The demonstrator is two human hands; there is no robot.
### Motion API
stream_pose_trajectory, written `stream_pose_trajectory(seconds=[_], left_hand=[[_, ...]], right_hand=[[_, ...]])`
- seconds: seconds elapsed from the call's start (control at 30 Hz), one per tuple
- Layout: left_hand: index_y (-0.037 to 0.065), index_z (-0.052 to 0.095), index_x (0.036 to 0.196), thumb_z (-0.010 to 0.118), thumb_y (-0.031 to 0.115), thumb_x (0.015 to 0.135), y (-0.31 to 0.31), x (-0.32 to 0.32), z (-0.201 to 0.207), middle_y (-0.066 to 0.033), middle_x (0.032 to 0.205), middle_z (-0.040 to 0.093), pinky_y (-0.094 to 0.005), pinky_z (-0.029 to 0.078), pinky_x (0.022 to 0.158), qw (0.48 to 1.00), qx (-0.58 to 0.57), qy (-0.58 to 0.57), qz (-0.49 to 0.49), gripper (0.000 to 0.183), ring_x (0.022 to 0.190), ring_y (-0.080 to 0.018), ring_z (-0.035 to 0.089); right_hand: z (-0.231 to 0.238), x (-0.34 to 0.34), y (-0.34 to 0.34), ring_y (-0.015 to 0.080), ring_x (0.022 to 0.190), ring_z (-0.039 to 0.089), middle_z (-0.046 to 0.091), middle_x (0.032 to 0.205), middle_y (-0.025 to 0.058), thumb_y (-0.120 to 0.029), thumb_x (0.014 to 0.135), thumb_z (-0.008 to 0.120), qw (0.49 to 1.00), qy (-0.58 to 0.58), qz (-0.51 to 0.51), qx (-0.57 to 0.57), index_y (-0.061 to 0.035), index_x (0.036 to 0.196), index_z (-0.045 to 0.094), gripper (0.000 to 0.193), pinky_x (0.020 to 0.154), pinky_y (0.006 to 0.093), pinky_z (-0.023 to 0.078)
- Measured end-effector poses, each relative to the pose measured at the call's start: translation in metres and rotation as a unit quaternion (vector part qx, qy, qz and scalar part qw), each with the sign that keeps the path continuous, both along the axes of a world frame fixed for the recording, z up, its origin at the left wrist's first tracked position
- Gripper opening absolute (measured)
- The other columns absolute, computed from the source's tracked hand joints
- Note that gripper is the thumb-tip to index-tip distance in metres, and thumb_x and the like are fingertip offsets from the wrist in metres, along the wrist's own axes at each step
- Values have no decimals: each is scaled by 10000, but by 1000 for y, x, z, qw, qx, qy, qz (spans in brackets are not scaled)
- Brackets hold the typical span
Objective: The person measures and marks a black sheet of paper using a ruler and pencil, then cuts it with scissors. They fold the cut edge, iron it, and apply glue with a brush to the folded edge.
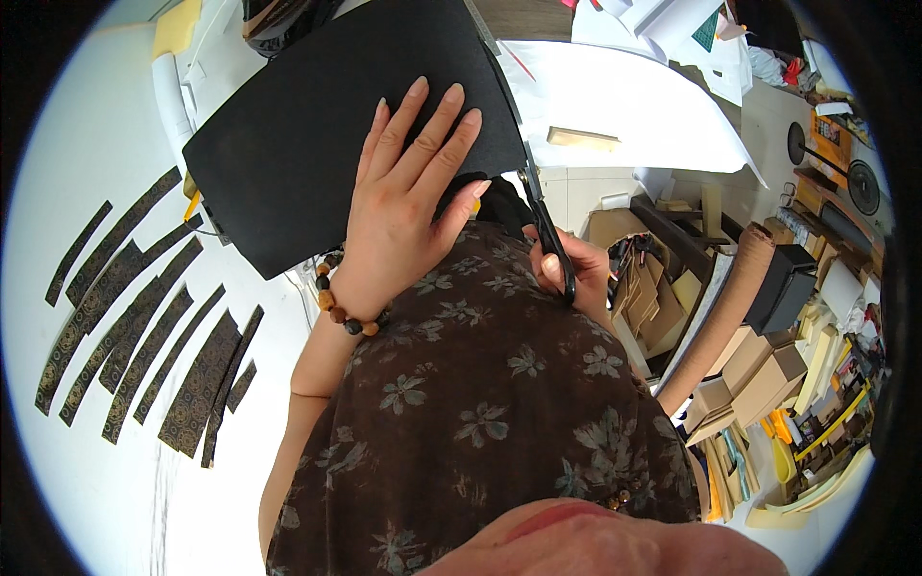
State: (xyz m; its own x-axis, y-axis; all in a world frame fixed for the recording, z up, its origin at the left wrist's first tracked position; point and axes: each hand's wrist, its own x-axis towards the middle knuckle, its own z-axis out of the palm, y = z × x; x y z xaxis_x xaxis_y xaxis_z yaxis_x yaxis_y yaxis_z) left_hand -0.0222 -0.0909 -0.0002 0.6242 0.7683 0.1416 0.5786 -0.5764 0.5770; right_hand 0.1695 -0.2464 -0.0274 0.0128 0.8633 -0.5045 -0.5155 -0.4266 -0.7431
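Observation:
A large black sheet (288,125) lies in front of me, its near edge close to my body. My left hand (408,182) rests flat on it, fingers stretched out and thumb at the near edge; a beaded bracelet is on that wrist. Black-handled scissors (545,226), seen almost edge-on, are gripped in my right hand (581,269) beside the sheet's near right corner. Their blades point away along the sheet's right edge, where a narrow greyish strip runs; I cannot tell how far the blades are apart.
Several dark patterned strips (197,384) lie on the white table (259,480) at left. White paper (653,106) with a small beige piece (583,138) on it lies to the right. Below stand a brown roll (720,317), cardboard boxes (759,384) and a dark box (783,288).

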Motion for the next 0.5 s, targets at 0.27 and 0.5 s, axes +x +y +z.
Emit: stream_pose_trajectory(seconds=[0.27, 0.5], left_hand=[[94, 567, 1366, 746, 174, 826, 0, 0, 0, -101, 1470, 487, -543, 281, 1148, 1000, 3, 2, 1, 574, 1402, -341, 384], [88, 565, 1366, 749, 164, 818, 0, 0, 2, -104, 1464, 492, -538, 283, 1146, 1000, -1, 5, -1, 582, 1397, -345, 389]], right_hand=[[-1, 0, -1, 38, 629, 492, 605, 810, 26, -58, 922, 656, 1000, 2, 1, 9, 88, 1257, 585, 372, 532, 195, 360], [-3, 1, -3, 43, 623, 477, 595, 808, 26, -51, 924, 653, 1000, 1, 6, 18, 91, 1264, 576, 376, 532, 201, 358]])
